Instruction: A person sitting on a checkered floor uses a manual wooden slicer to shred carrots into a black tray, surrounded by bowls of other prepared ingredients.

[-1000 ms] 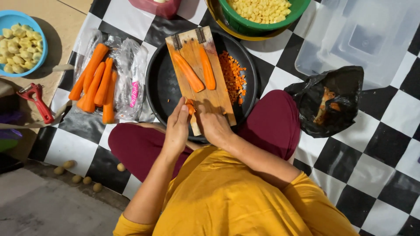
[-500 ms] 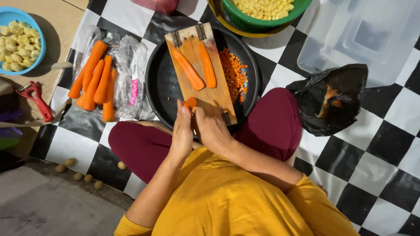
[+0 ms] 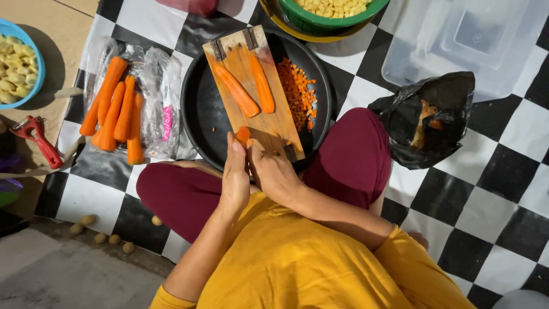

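A wooden cutting board point(image 3: 269, 123) lies across a round black pan point(image 3: 200, 114). Two peeled carrot halves point(image 3: 237, 91) point(image 3: 262, 83) rest on the board. My left hand point(image 3: 235, 177) pinches a short carrot piece point(image 3: 243, 134) at the board's near end. My right hand point(image 3: 274, 171) is curled right beside that piece, and what it grips is hidden. Diced carrot point(image 3: 297, 91) lies in the pan to the right of the board.
Whole carrots point(image 3: 114, 109) lie on clear plastic at the left, with a red peeler point(image 3: 37, 137) and a blue bowl point(image 3: 34, 86) of pale pieces beyond. A green bowl point(image 3: 320, 20), a clear tub point(image 3: 457, 40) and a black bag of peels point(image 3: 429, 114) sit behind and right.
Both hands and the carrot piece have edged slightly up the board. Everything else lies as before.
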